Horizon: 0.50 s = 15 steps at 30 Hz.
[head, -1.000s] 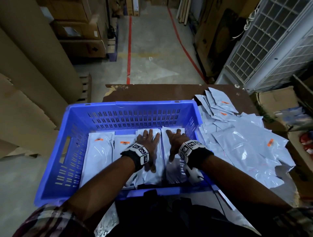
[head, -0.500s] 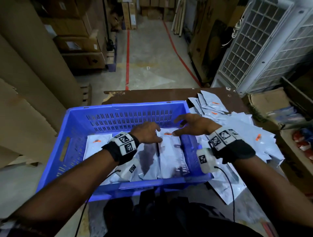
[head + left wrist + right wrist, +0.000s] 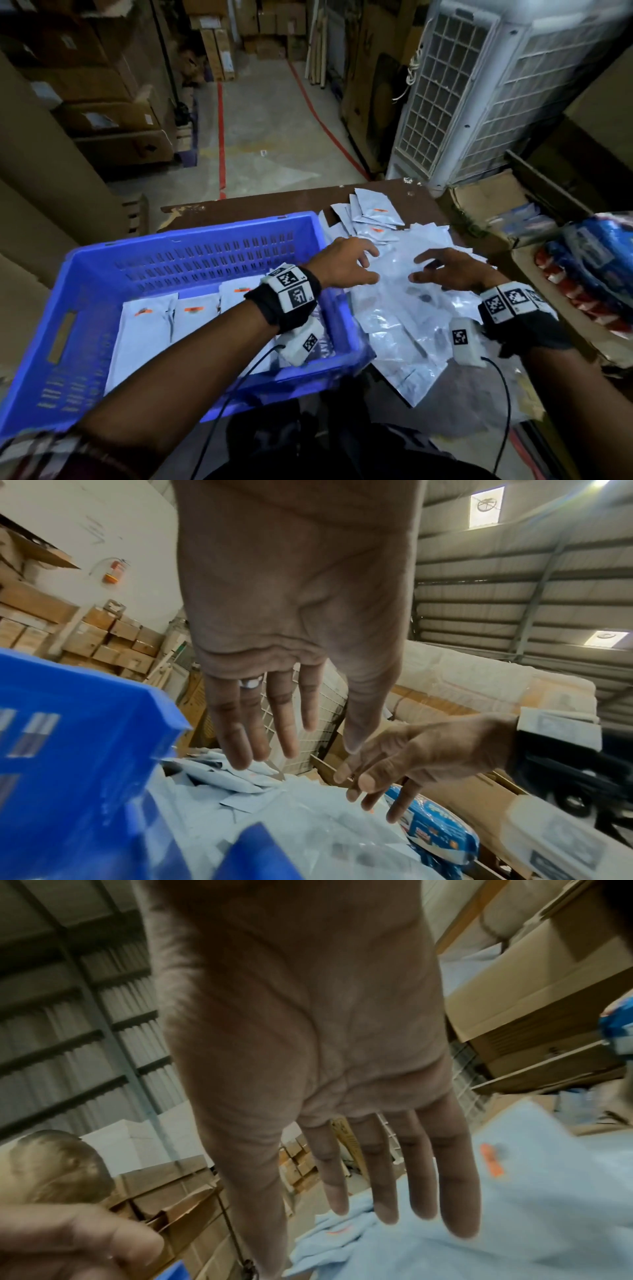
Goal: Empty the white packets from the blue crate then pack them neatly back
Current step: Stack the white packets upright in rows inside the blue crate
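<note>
The blue crate [image 3: 191, 260] stands on the left of the brown table and holds a row of white packets [image 3: 147, 329] with orange labels lying flat side by side. A loose heap of white packets [image 3: 404, 308] is spread on the table to the crate's right. My left hand [image 3: 349, 263] has crossed the crate's right wall and hovers over the heap with straight, spread fingers [image 3: 284, 723]. My right hand [image 3: 445, 270] hovers beside it over the same heap, palm down, fingers [image 3: 421, 1172] extended. Neither hand holds a packet.
A brown table [image 3: 274, 205] carries everything. Open cardboard boxes [image 3: 486, 205] and blue and red wrapped packs [image 3: 596, 260] sit to the right. A white grilled unit [image 3: 479, 89] stands behind the table. Cardboard sheets [image 3: 41, 192] lean at the left.
Both hands left the packets inside the crate and moved right, over the crate wall, to the loose heap on the table. My head view has turned right and lifted.
</note>
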{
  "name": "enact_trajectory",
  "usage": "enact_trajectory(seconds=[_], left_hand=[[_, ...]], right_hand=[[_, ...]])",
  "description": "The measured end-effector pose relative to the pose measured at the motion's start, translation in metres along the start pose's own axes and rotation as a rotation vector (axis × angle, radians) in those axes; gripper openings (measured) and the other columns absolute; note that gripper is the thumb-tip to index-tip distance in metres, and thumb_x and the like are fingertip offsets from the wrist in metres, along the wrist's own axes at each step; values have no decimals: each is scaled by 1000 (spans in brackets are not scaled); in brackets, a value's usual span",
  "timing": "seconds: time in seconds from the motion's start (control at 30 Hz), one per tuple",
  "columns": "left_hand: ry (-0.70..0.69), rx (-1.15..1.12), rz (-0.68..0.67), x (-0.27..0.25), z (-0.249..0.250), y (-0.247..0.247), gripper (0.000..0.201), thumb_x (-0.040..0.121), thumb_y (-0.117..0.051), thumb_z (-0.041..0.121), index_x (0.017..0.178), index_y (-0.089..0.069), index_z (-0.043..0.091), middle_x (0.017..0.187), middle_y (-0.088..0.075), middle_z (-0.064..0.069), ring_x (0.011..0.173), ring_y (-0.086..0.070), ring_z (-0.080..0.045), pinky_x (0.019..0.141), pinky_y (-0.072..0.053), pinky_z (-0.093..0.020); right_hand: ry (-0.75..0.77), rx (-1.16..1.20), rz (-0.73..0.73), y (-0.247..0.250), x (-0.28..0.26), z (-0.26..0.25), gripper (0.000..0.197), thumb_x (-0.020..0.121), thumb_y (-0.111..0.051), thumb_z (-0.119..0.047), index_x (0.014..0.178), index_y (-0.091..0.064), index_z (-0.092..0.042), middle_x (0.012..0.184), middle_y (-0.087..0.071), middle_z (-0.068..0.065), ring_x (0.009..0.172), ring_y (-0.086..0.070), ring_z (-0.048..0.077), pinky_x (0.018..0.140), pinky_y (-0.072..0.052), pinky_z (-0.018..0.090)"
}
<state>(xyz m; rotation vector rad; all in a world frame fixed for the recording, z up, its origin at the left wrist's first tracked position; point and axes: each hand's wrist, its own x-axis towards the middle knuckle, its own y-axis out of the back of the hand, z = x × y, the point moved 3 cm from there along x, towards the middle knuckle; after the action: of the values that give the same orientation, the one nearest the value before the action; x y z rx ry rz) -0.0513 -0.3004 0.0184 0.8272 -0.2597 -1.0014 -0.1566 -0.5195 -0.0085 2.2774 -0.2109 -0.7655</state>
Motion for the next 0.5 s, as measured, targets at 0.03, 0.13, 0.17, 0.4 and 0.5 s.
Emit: enact_trajectory(seconds=[0.03,0.13,0.17,0.4,0.5], left_hand=[[-7,4,-19,7,6,-7,47,82,-77,31,124,-61,19,106,-66,0,92,-55,-15,82,-45,-24],[-12,49,-84,28,25,-26,50,81,-77,29,127,-60,16,114,-63,-5,100,-56,-17,88,-46,-25],[-12,93,-111,35,30,-33,53,80,-77,29,128,-59,16,117,-62,-5,106,-56,-20,92,-46,-28],[-56,398,-385,66,65,-83,95,65,-86,15,147,-39,26,139,-43,-8,127,-41,-31,102,-44,-45],[-96,527,-445,70,75,-103,107,60,-88,10,148,-32,34,150,-29,-7,134,-31,-33,102,-44,-49]], right_hand=[[-11,-17,15,1,2,14,46,74,-83,-44,114,-65,-27,112,-66,7,94,-63,19,80,-52,29],[-30,-43,28,5,1,47,45,77,-80,-46,114,-65,-26,115,-63,6,104,-61,22,96,-49,34],[-33,-14,30,6,2,57,44,78,-80,-44,114,-66,-24,113,-63,5,104,-61,23,93,-50,34],[0,268,91,28,2,104,28,86,-76,-24,111,-67,-15,96,-72,11,86,-67,22,74,-55,35],[22,317,141,36,7,115,20,86,-76,-22,104,-69,-17,91,-74,11,85,-70,26,78,-58,40]])
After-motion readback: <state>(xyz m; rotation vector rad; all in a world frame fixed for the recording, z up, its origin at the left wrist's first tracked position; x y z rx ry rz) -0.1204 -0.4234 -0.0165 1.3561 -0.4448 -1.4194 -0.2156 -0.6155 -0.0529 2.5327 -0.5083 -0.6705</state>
